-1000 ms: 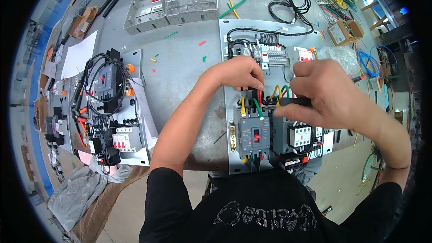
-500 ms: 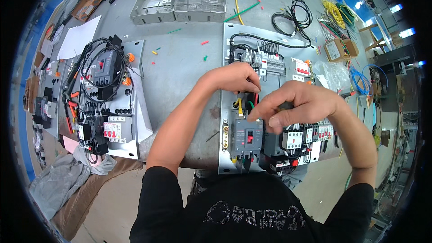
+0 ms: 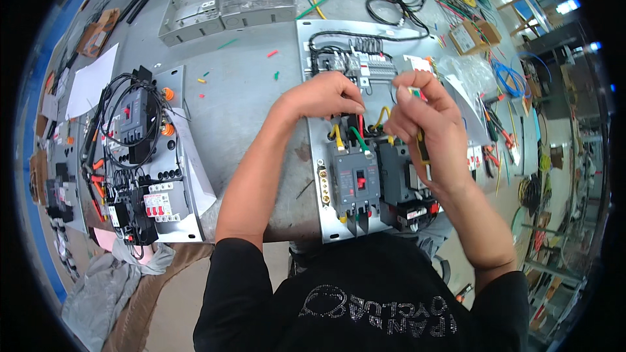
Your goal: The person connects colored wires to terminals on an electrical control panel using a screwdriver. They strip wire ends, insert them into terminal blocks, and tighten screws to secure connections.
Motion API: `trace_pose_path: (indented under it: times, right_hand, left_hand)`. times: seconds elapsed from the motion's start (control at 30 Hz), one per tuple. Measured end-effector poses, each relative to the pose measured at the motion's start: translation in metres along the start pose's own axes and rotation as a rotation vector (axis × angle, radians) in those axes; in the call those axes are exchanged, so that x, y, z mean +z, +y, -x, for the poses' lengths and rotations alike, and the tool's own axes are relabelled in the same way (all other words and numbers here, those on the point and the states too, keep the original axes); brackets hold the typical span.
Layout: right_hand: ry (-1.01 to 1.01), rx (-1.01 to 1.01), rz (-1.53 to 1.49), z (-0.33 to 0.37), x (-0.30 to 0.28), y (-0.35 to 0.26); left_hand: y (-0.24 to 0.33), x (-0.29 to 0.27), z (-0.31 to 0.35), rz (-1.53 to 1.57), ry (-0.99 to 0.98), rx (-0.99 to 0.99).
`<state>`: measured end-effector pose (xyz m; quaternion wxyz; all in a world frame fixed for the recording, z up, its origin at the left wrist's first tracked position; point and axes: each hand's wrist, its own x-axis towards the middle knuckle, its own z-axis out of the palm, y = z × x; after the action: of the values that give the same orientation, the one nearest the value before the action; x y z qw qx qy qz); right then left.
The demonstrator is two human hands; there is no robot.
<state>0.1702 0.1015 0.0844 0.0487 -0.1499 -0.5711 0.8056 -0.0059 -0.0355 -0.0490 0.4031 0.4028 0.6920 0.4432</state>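
My left hand [image 3: 329, 96] pinches at the top of a short red wire [image 3: 360, 124] above a grey circuit breaker [image 3: 356, 182] with a red toggle. A yellow wire [image 3: 337, 137] and a green wire [image 3: 358, 137] end in bare lugs at the breaker's top. To the right, my right hand [image 3: 430, 117] is raised over the mounting plate [image 3: 314, 104], fingers curled. A yellow-and-black tool [image 3: 423, 148] shows below its fingers; its kind is mostly hidden. Another yellow wire [image 3: 383, 117] curves up beside this hand. A brass terminal bar [image 3: 324, 188] sits left of the breaker.
A second wired plate [image 3: 189, 205] stands to the left, with coiled black cable on it. Clear-covered grey enclosures [image 3: 225, 23] lie at the back. Black cable [image 3: 398, 3], a cardboard box [image 3: 471, 38] and pliers [image 3: 489, 163] lie around the right side.
My right hand has drawn up and to the right from the breaker, uncovering the green wire. My left hand stays above the breaker. The whole view has shifted slightly.
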Motion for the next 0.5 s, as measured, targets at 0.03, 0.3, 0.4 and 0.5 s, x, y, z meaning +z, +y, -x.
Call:
trace_pose_path:
  times: [0.03, 0.3, 0.4, 0.5]
  right_hand:
    - [0.076, -0.053, -0.081, 0.002, 0.006, 0.007]
    - [-0.031, -0.104, 0.112, -0.004, -0.004, -0.002]
    - [-0.055, -0.241, 0.338, -0.004, -0.014, -0.003]
    - [-0.173, -0.332, 0.531, -0.008, -0.024, -0.007]
  left_hand:
    - [0.003, 0.0, 0.0, -0.001, -0.003, -0.023]
    - [0.035, 0.011, 0.038, -0.032, 0.141, 0.274]
    - [0.063, 0.026, 0.06, -0.15, 0.067, 0.367]
    - [0.064, 0.05, 0.056, -0.138, 0.216, 0.378]
